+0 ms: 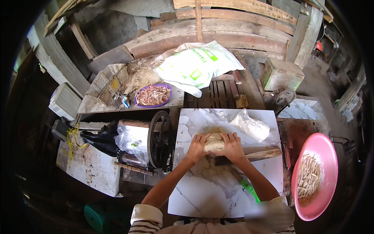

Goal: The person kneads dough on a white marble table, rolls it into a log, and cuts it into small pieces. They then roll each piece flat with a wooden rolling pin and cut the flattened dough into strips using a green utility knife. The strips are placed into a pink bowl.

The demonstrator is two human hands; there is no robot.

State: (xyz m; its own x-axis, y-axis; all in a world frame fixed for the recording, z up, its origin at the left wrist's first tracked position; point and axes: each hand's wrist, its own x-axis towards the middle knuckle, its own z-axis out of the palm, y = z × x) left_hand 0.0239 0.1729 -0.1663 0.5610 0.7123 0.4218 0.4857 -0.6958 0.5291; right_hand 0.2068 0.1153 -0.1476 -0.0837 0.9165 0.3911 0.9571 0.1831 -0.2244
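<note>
A pale lump of dough (214, 143) sits between my hands over the marble-patterned tabletop (194, 199). My left hand (197, 146) grips its left side, and my right hand (232, 146) closes round its right side. The thumbs lie on the near face; the dough's underside is hidden. Just beyond my right hand lies a clear plastic bag of white powder (250, 125). A thick wooden piece (265, 153) extends rightward from under my right wrist. Beside my right forearm is a bright green handle (249, 190), its other end partly covered by the arm.
A pink basin (329, 171) of pale strips stands at right. On the left is a roller machine (134, 136) with a large wheel (160, 134). Behind are a purple-rimmed tray (136, 102) of reddish strips, a wire basket (105, 84) and a big white sack (198, 64).
</note>
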